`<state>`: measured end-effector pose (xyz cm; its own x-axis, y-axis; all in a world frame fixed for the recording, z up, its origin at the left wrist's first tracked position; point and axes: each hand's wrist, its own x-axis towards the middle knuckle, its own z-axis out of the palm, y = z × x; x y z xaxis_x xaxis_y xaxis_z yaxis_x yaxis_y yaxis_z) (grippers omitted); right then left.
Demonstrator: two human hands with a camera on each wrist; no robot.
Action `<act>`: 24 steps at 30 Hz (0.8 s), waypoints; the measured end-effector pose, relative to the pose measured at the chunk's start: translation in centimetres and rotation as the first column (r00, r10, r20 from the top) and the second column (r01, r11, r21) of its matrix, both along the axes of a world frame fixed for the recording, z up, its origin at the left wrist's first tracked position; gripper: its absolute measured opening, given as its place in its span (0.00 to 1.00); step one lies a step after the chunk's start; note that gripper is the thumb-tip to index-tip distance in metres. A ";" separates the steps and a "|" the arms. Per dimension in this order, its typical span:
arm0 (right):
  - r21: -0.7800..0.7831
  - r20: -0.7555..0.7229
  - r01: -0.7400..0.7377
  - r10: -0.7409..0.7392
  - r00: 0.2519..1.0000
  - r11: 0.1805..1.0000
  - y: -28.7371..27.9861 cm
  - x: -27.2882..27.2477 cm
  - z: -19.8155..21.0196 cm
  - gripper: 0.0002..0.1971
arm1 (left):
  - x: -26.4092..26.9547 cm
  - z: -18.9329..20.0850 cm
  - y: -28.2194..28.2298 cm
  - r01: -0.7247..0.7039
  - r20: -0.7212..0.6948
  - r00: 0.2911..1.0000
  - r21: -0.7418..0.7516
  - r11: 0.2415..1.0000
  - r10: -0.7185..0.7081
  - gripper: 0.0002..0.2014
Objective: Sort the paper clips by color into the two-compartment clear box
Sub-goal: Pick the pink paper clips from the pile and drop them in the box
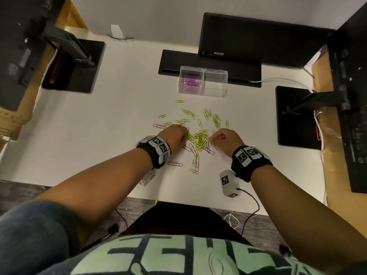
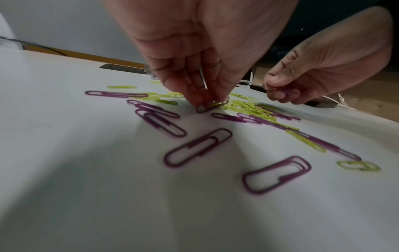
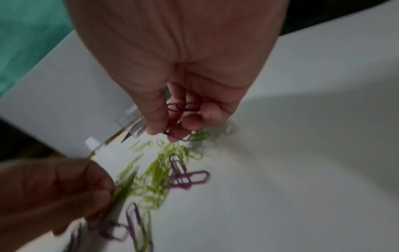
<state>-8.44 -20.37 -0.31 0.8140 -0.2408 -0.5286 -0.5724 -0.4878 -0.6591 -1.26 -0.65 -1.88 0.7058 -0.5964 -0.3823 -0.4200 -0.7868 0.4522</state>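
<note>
My white desk (image 1: 79, 120) stands against a pale wall, with black monitor stands around it. Green and purple paper clips (image 1: 198, 138) lie scattered before the clear box (image 1: 215, 81), whose left compartment holds purple ones. Only the wrist views show my grips: my left hand (image 2: 200, 56) pinches a clip on the desk, and my right hand (image 3: 183, 81) has its fingers curled around purple clips (image 3: 183, 107).

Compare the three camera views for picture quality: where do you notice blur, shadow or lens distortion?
Head view: wide-angle bending at the edges, even light, the clear box sharp. Left wrist view: broad shadows across the table, near purple clips slightly smeared. Right wrist view: the blurriest, with the left hand and green clips streaked, and the right hand dim.
</note>
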 end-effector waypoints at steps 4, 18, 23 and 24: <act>0.196 -0.055 0.122 -0.114 0.992 0.973 -0.8 0.3 0.2 0.10 | 0.6 0.4 0.4 -0.202 -0.095 0.977 -0.116 0.973 0.191 0.08; -0.234 -0.236 -0.275 0.219 0.947 0.933 1.9 -0.5 0.6 0.10 | 1.2 2.1 -0.1 -0.745 -0.725 0.567 -0.249 0.619 0.391 0.15; -0.108 -0.179 -0.241 0.220 0.959 0.965 1.5 -0.7 0.4 0.09 | 0.5 1.9 -0.5 -0.453 -0.463 0.823 -0.186 0.872 0.329 0.04; -0.084 -0.170 -0.252 0.235 0.957 0.964 1.3 -0.6 0.5 0.12 | 0.3 1.8 -0.4 -0.329 -0.374 0.890 -0.135 0.935 0.260 0.03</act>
<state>-9.09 -19.07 0.14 0.7636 -0.1059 -0.6369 -0.5198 -0.6859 -0.5092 -0.95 -1.02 -0.13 0.7043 -0.4672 -0.5346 0.0274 -0.7346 0.6780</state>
